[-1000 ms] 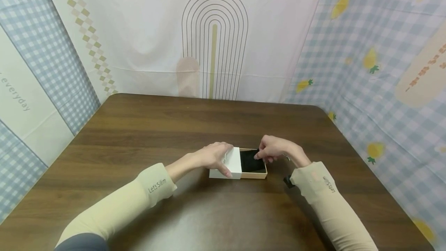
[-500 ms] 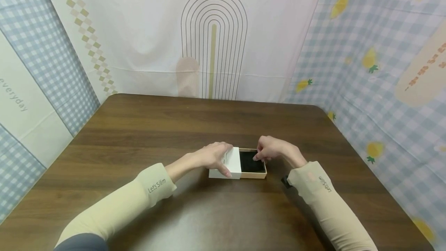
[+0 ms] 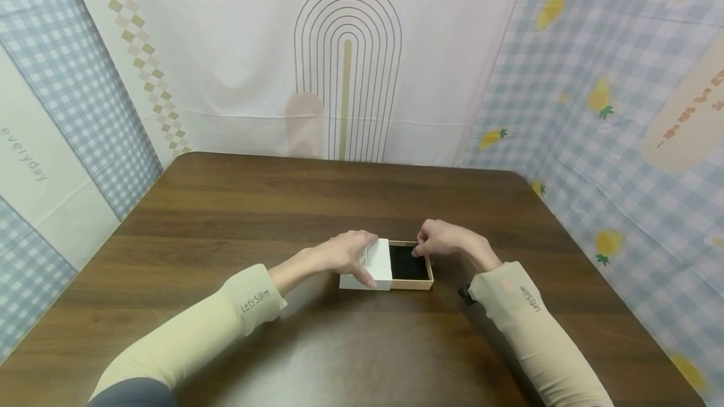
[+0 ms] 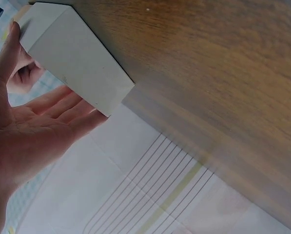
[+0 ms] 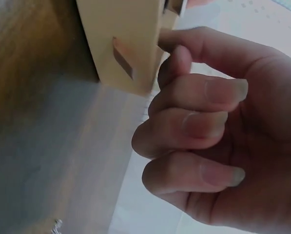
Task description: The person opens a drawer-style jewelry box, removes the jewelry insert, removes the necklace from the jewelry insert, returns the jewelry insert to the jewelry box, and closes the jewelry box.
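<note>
A white slide-out box lies on the table, its white sleeve (image 3: 383, 262) on the left and its kraft tray (image 3: 413, 284) drawn partway out to the right. My left hand (image 3: 342, 253) grips the sleeve, thumb on the near side and fingers on the far side; the left wrist view shows the fingers against the sleeve's wall (image 4: 79, 61). Inside the tray lies a black pad (image 3: 404, 267). With thumb and index finger, my right hand (image 3: 444, 238) pinches the pad by the far right corner; those tips are hidden behind the tray wall (image 5: 126, 29). Its other fingers are curled.
The brown wooden table (image 3: 271, 187) extends around the box on all sides. A small brownish tab (image 5: 123, 61) sticks out of the tray's end. White and checked cloths (image 3: 237, 68) hang behind and beside the table.
The black pad now lies lower and flatter in the tray, with more of the tray's inner wall showing. My right hand has shifted very slightly left; the left hand has kept its place.
</note>
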Available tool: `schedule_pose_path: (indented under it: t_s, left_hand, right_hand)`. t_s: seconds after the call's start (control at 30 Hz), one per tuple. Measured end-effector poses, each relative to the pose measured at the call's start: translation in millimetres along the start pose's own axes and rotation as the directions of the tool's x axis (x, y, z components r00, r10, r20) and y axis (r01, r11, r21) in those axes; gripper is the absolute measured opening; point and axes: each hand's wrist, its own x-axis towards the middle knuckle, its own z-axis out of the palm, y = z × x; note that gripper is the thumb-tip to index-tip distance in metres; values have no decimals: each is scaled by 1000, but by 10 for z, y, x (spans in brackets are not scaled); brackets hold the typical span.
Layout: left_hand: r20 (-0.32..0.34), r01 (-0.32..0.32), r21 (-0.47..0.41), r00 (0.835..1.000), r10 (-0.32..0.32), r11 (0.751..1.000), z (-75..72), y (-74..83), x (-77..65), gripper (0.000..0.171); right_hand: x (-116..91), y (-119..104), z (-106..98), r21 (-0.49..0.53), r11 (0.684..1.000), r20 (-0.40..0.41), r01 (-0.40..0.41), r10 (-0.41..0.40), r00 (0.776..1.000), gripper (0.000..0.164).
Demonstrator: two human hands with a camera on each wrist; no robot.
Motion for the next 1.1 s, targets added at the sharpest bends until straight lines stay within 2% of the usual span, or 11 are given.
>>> schedule_pose_path:
  t_s: [0.17,0.3,0.47,0.7,0.93,1.1]
  left_hand:
    - [-2,-8,16,1000,8,1000,-10,4,-6,76]
    - [-10,-13,24,1000,14,1000,-15,-2,2,74]
    - [-14,-20,31,1000,20,999,-12,-4,8,76]
    - [-8,-22,23,1000,22,999,18,-7,0,77]
    - [-17,-20,38,1000,21,999,20,-8,8,77]
    - [-20,-25,41,999,26,999,22,-20,12,74]
  right_hand:
    - [-69,70,-115,42,999,9,2,-3,1000,29]
    - [-128,110,-170,56,998,92,0,-5,996,17]
    - [-134,128,-130,21,999,194,28,-32,981,18]
    - [-94,181,-46,40,999,216,12,-20,976,16]
    - [-64,227,-46,76,997,253,18,-37,967,18]
    - [-52,211,-34,97,995,252,-18,-7,968,17]
